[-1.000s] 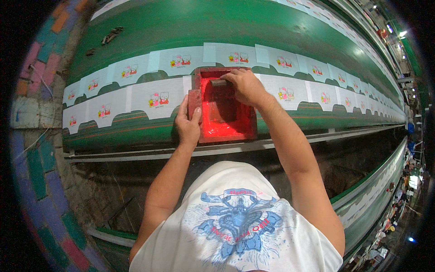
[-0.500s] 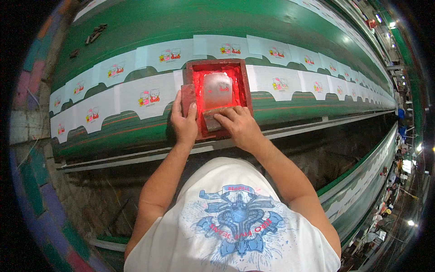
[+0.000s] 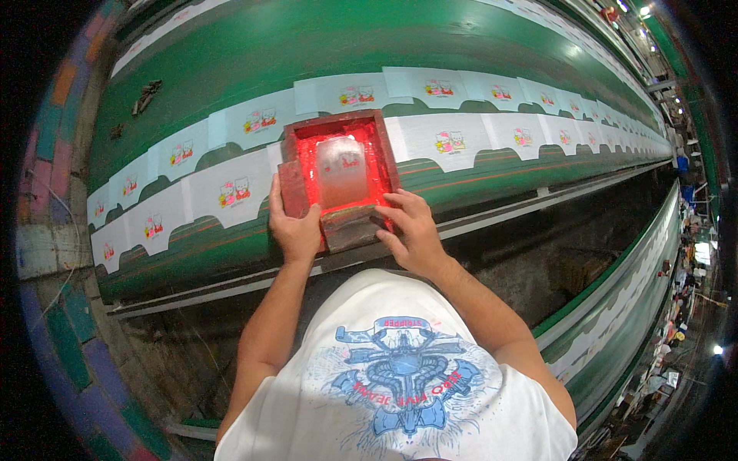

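Note:
A red-brown wooden screen-printing frame (image 3: 338,121) lies over the row of white cut pieces, turned slightly, with wet red ink around a pale window in its mesh. My left hand (image 3: 296,230) grips its left side, thumb on top beside a wooden block (image 3: 293,189) and fingers along the outer edge. A dark wooden squeegee (image 3: 350,228) rests inside the near end of the frame. By the near right corner, my right hand (image 3: 415,234) has its fingers apart, the tips close to the frame's edge and the squeegee's end; whether they touch is unclear.
White pieces (image 3: 242,196) with small cartoon prints line the long green table (image 3: 254,69), with pale blue pieces (image 3: 261,123) behind. Dark scraps (image 3: 146,96) lie at the far left. A metal rail (image 3: 492,219) follows the near edge. Another green table (image 3: 615,315) stands at right.
My right hand has let go of the squeegee and its fingers have spread. The frame sits further left in view and is tilted more, with my left hand still on it.

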A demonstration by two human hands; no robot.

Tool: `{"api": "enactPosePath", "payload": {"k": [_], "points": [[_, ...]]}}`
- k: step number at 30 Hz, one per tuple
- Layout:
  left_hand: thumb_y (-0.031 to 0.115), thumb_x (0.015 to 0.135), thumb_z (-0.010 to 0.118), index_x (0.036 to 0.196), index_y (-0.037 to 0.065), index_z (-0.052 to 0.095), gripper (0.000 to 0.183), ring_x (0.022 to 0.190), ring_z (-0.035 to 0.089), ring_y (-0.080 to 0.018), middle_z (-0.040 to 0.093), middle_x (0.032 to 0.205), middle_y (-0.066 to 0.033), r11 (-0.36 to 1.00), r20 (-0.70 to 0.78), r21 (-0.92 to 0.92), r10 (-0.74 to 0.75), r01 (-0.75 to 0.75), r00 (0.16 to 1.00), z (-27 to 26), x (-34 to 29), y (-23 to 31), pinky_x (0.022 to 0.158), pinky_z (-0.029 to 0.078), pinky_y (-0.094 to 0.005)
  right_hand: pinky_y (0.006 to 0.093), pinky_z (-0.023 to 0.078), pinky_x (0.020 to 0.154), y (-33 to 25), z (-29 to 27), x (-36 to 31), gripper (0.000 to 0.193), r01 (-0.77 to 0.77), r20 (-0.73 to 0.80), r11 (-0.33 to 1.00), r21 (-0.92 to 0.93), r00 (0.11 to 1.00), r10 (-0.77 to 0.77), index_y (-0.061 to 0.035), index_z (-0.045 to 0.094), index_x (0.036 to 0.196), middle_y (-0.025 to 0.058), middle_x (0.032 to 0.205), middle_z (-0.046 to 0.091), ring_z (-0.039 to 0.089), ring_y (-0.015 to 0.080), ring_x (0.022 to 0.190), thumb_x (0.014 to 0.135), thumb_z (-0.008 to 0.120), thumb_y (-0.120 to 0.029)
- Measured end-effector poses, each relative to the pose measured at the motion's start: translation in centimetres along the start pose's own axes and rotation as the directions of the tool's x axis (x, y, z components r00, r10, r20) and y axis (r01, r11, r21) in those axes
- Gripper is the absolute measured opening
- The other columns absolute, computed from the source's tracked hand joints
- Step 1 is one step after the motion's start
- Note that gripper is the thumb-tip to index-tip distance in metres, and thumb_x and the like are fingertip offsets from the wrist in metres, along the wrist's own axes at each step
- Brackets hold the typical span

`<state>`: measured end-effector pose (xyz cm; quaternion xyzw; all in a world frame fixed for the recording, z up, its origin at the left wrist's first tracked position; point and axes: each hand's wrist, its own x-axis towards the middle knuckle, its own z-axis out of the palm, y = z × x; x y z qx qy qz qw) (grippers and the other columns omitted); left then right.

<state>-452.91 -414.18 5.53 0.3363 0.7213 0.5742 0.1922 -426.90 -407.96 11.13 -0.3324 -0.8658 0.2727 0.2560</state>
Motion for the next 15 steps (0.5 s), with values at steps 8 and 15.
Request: {"api": "enactPosePath", "payload": {"k": [8, 15], "points": [[-0.008, 0.085, 0.083, 0.174, -0.004, 0.044, 0.098, 0.162, 0.053, -0.032, 0.055, 0.174, -0.0228, 0.995, 0.004, -0.063, 0.072, -0.071, 0.997, 7.4, -2.4, 3.5, 0.136, 0.041, -0.0436, 0.0511, 0.049, 0.123, 8.3, -4.9, -3.6, 0.047, -0.126, -0.11, 0.935, 0.331, 0.979, 0.171, -0.005, 0.076, 0.142, 0.0215, 0.152, 0.07, 0.064, 0.0408, 0.141, 0.097, 0.087, -0.013], [-0.006, 0.086, 0.082, 0.177, -0.003, 0.041, 0.1, 0.166, 0.048, -0.0343, 0.05, 0.178, -0.0228, 0.986, 0.048, -0.16, 0.063, -0.055, 0.997, 19.3, -5.2, 5.3, 0.14, 0.035, -0.0457, 0.0537, 0.046, 0.126, 16.6, -12.4, -7.0, 0.048, -0.154, -0.139, 0.95, 0.27, 0.971, 0.197, -0.0079, 0.077, 0.144, 0.0206, 0.154, 0.07, 0.062, 0.0407, 0.145, 0.097, 0.086, -0.015]]}}
